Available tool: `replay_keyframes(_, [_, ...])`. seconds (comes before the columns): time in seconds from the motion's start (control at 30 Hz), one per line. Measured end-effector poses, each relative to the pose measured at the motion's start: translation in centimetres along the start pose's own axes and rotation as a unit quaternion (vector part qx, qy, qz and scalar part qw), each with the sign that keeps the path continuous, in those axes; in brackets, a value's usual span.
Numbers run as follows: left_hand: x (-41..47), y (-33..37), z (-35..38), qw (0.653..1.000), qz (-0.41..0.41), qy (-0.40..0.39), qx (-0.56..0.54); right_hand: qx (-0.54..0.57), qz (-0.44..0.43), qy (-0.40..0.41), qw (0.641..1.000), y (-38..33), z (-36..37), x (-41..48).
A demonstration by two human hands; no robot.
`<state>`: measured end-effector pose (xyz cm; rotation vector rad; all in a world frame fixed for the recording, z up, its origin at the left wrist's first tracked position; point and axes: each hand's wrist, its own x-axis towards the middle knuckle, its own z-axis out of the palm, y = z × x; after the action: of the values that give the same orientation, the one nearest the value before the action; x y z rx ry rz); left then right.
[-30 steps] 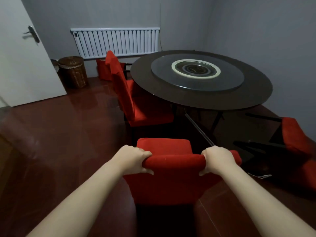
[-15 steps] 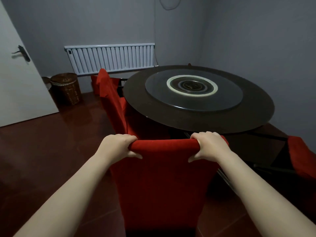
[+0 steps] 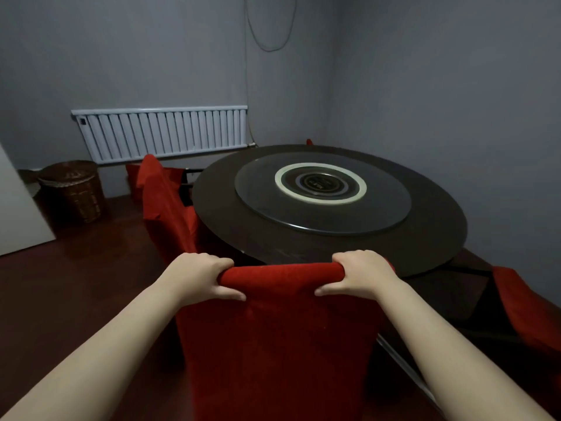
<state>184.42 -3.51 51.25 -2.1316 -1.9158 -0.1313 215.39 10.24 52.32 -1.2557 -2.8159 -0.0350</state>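
A red fabric-covered chair (image 3: 279, 338) stands in front of me, its back facing me and its top edge close to the rim of a dark round table (image 3: 425, 247). My left hand (image 3: 200, 278) grips the left end of the chair's top edge, fingers over the front and thumb behind. My right hand (image 3: 361, 273) grips the right end the same way. The chair's seat is hidden behind its back. A glass turntable (image 3: 388, 208) with a white ring lies on the table's middle.
Another red chair (image 3: 164, 208) stands at the table's left, and a third red chair (image 3: 528, 308) at the right edge. A wicker basket (image 3: 74, 189) sits by a white radiator (image 3: 164, 133). A white door (image 3: 18, 214) stands at far left. The floor is dark red.
The chair has moved forward to the table's rim with both hands still gripping its top edge. Its seat has gone out of sight, and the view has come closer to the table.
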Motion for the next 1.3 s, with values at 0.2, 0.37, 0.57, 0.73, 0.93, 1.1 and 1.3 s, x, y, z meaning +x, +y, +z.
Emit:
replay_keyframes(0.2, [3.2, -2.4, 0.2, 0.999, 0.011, -0.035, -0.038, 0.02, 0.031, -0.002, 0.999, 0.2, 0.2, 3.1])
replay_keyframes(0.37, [5.5, -3.8, 1.2, 0.998, -0.012, -0.022, -0.058, 0.016, 0.042, 0.005, 0.999, 1.1, 0.3, 5.9])
replay_keyframes(0.57, [8.3, -5.2, 2.0, 0.997, -0.035, -0.014, -0.061, 0.019, 0.037, 0.007, 0.999, 2.3, 0.2, 9.3])
replay_keyframes(0.73, [11.0, -3.8, 3.1, 0.998, -0.029, 0.016, -0.048, -0.005, 0.033, 0.036, 0.999, 5.4, 0.3, 10.7])
replay_keyframes(0.93, [15.6, -1.7, 3.8, 0.998, -0.014, 0.011, -0.061, -0.006, 0.051, 0.059, 0.997, 10.1, 0.9, 10.7])
replay_keyframes(1.1, [19.1, 0.3, 4.8, 0.998, -0.004, 0.021, -0.064, -0.009, 0.076, 0.055, 0.996, 13.7, 1.0, 10.6])
replay_keyframes(1.3, [22.9, 2.9, 5.7, 0.996, 0.02, 0.043, -0.073, -0.006, 0.101, 0.059, 0.993, 17.5, 1.0, 9.7])
